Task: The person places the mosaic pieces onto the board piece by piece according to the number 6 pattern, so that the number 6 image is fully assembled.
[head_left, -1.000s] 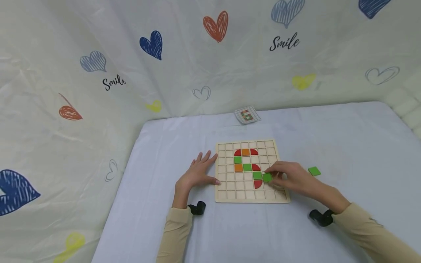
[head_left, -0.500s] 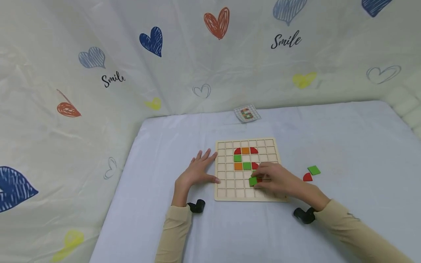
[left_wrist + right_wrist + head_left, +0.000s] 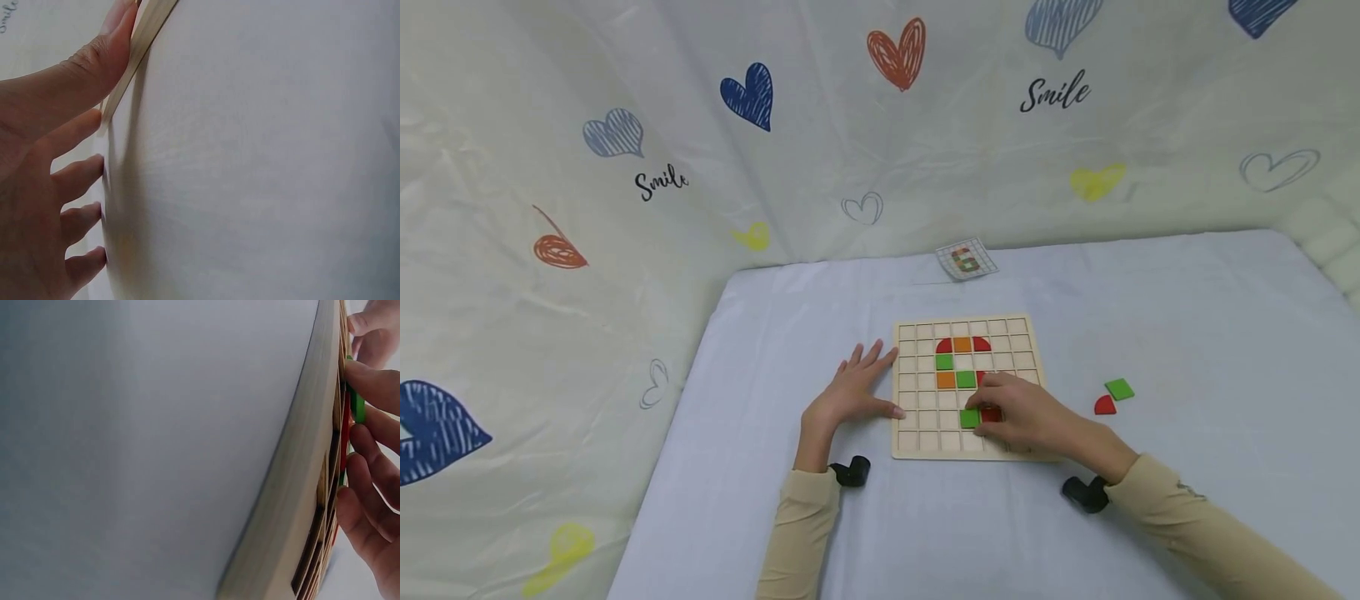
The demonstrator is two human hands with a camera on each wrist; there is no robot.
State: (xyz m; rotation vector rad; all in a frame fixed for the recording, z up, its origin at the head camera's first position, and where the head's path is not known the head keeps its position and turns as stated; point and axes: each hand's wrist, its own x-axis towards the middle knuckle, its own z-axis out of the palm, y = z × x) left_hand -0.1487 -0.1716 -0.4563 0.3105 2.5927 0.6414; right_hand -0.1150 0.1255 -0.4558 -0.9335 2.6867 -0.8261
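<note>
A wooden grid board (image 3: 925,445) lies on the table with several red, orange and green tiles in its squares. My left hand (image 3: 850,393) is spread at the board's left side, with the thumb and index fingertip touching its edge. In the left wrist view the thumb (image 3: 94,62) presses against the wooden rim. Over the board, my right hand (image 3: 1026,410) pinches a green square tile (image 3: 970,418) between thumb and index finger, just left of a red tile (image 3: 991,414). The right wrist view shows that green tile (image 3: 358,403) tilted above the grid. My right hand hides some squares.
To the right of the board lie a loose green square tile (image 3: 1120,389) and a red quarter-circle tile (image 3: 1105,405). Behind the board is a small card (image 3: 967,259) printed with a coloured pattern on a grid. A white cloth covers the table (image 3: 820,317).
My right hand has carried the green tile leftward across the board, past the red tile. The loose red quarter-circle has come into view at the right. My left hand stays in place.
</note>
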